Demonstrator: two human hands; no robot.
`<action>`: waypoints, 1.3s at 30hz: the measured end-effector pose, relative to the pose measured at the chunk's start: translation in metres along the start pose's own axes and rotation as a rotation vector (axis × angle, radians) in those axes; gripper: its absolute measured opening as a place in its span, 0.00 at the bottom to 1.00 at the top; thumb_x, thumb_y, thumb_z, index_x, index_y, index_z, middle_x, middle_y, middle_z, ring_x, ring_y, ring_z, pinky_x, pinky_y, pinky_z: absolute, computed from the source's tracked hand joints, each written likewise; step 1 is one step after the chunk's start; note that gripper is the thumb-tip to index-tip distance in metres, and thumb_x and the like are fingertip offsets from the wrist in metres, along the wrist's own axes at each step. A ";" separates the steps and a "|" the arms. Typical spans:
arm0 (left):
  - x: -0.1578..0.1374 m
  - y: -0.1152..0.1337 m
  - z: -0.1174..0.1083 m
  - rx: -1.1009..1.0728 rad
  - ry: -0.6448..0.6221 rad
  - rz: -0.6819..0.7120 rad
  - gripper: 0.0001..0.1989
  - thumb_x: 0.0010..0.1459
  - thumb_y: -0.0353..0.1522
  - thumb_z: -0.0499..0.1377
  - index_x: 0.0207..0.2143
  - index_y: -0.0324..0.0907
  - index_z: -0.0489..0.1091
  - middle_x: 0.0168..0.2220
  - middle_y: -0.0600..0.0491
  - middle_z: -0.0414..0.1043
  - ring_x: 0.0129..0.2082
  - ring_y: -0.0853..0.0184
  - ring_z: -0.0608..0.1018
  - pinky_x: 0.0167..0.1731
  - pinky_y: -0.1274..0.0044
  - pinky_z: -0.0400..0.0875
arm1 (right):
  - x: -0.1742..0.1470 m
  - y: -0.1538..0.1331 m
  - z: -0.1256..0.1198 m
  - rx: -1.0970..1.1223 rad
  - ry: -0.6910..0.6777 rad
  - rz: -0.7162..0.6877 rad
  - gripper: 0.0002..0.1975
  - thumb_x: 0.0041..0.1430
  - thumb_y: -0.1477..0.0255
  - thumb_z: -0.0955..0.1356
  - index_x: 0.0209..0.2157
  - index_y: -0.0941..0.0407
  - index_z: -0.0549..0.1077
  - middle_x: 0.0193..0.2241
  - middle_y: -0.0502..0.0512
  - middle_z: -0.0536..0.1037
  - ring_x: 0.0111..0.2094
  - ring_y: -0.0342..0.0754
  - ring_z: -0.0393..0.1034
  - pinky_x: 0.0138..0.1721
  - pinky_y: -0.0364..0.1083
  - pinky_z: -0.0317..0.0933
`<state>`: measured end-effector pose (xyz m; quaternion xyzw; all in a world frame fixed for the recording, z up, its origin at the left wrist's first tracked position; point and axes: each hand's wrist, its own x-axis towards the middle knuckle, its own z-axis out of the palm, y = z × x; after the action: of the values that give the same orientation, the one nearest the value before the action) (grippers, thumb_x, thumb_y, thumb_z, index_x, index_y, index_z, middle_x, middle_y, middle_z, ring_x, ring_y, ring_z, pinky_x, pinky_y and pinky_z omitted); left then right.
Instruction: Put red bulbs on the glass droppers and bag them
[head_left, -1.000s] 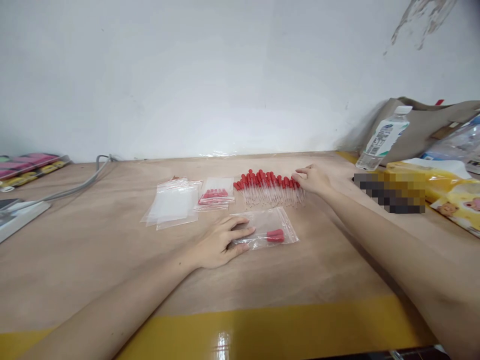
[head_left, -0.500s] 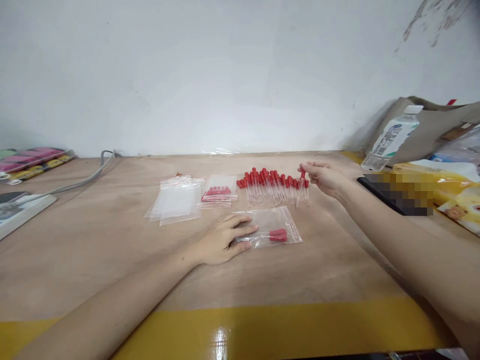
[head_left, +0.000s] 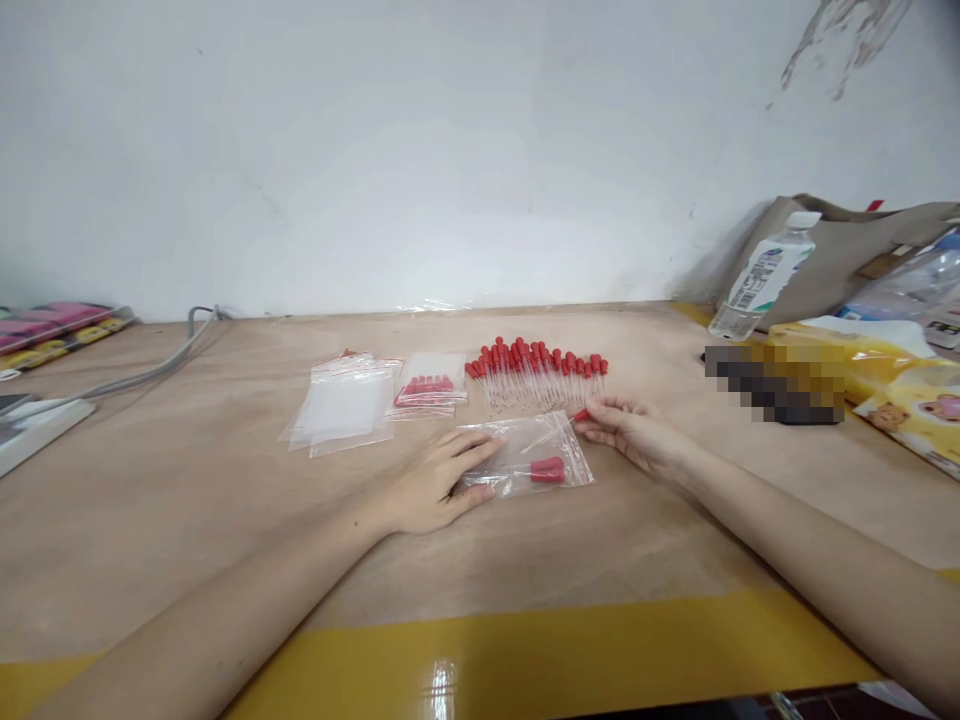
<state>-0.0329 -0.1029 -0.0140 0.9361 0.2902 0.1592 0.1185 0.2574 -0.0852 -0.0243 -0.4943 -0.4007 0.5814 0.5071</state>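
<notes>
My left hand [head_left: 439, 482] lies flat with spread fingers on the left end of a clear zip bag [head_left: 517, 440]. Inside that bag, red dropper bulbs [head_left: 547, 470] show toward the right. My right hand [head_left: 630, 430] pinches a dropper by its red bulb [head_left: 582, 415] at the bag's zip end. Its clear tube points left over or into the bag; I cannot tell which. Behind the bag, a row of droppers [head_left: 540, 365] lies with red bulbs toward the wall and clear tubes toward me.
Flat clear bags [head_left: 341, 400] are stacked on the left, beside bags with red bulbs inside [head_left: 427, 388]. To the right stand a water bottle [head_left: 765, 275], a grey bag [head_left: 847, 260] and a yellow package [head_left: 907, 395]. A cable [head_left: 157, 375] runs along the left.
My right hand has come down and toward me from the dropper row, bringing one dropper to the bag's zip end and tilting it from upright to nearly flat. My left hand stays on the bag.
</notes>
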 end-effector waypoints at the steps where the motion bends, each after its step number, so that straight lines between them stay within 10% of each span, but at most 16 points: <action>1: 0.000 0.000 0.000 0.000 0.000 -0.004 0.26 0.60 0.40 0.49 0.60 0.46 0.50 0.57 0.47 0.58 0.56 0.60 0.61 0.54 0.64 0.58 | -0.004 -0.001 -0.001 -0.100 -0.059 0.026 0.10 0.42 0.70 0.73 0.26 0.58 0.70 0.22 0.50 0.75 0.23 0.39 0.68 0.26 0.38 0.63; 7: 0.001 0.002 -0.002 -0.008 -0.013 0.004 0.25 0.60 0.40 0.49 0.59 0.47 0.52 0.56 0.47 0.58 0.56 0.60 0.62 0.53 0.64 0.59 | -0.010 0.000 -0.006 -0.554 -0.208 -0.185 0.13 0.40 0.64 0.73 0.27 0.58 0.74 0.20 0.47 0.71 0.21 0.39 0.62 0.21 0.39 0.55; 20: 0.001 -0.001 0.001 0.007 -0.017 -0.001 0.24 0.61 0.40 0.49 0.58 0.46 0.54 0.57 0.47 0.57 0.56 0.60 0.61 0.55 0.64 0.57 | -0.013 0.006 0.010 -0.582 -0.372 -0.286 0.14 0.48 0.63 0.68 0.34 0.57 0.73 0.29 0.52 0.76 0.30 0.43 0.69 0.32 0.43 0.61; 30: 0.001 -0.001 0.000 0.017 -0.031 0.030 0.24 0.61 0.39 0.48 0.58 0.43 0.55 0.57 0.46 0.57 0.57 0.61 0.60 0.55 0.65 0.57 | 0.070 -0.025 -0.037 -1.035 0.437 -0.464 0.11 0.49 0.68 0.65 0.32 0.58 0.74 0.27 0.55 0.76 0.27 0.46 0.67 0.29 0.43 0.59; 39: 0.001 -0.002 0.000 0.016 -0.021 0.042 0.24 0.61 0.39 0.48 0.58 0.44 0.54 0.56 0.46 0.58 0.57 0.60 0.60 0.55 0.64 0.57 | 0.106 -0.028 -0.031 -1.056 0.535 -0.215 0.10 0.43 0.65 0.69 0.25 0.57 0.74 0.24 0.56 0.75 0.30 0.50 0.69 0.32 0.46 0.61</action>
<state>-0.0332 -0.1008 -0.0145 0.9445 0.2707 0.1494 0.1109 0.2932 0.0227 -0.0204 -0.7651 -0.5417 0.1046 0.3320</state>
